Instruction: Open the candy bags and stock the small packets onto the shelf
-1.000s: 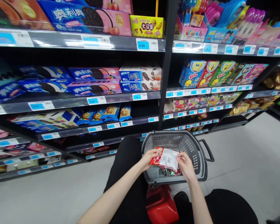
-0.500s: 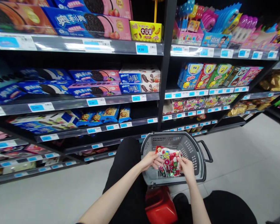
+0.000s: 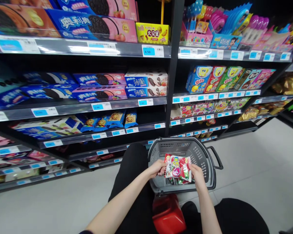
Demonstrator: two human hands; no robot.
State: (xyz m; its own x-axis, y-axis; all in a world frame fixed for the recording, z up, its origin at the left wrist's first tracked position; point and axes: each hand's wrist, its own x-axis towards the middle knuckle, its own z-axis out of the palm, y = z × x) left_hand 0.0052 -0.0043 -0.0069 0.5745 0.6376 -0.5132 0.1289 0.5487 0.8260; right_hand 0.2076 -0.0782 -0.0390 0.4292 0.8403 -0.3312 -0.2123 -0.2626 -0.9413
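Observation:
Between my two hands is a red and white candy bag (image 3: 177, 166) with colourful lettering, its front turned up toward me. My left hand (image 3: 158, 168) is closed on the bag's left end. At the opposite end, my right hand (image 3: 195, 173) pinches the right edge. The bag is over the opening of a grey shopping basket (image 3: 185, 142) with slotted sides and a black handle on the right. Beneath it, part of another shiny green and red package (image 3: 178, 181) shows inside the basket, mostly covered.
Shelves of boxed cookies (image 3: 100, 79) stand ahead on the left. To the right are snack boxes (image 3: 216, 79) and bagged sweets (image 3: 205, 107). A red plastic object (image 3: 169, 214) sits below the basket, between my legs. Pale tiled floor (image 3: 254, 162) stretches to the right.
The candy bag now lies flatter and straighter, its lettering more visible. My left hand's fingers, spread over the bag before, are now closed on its left end. The basket stays put.

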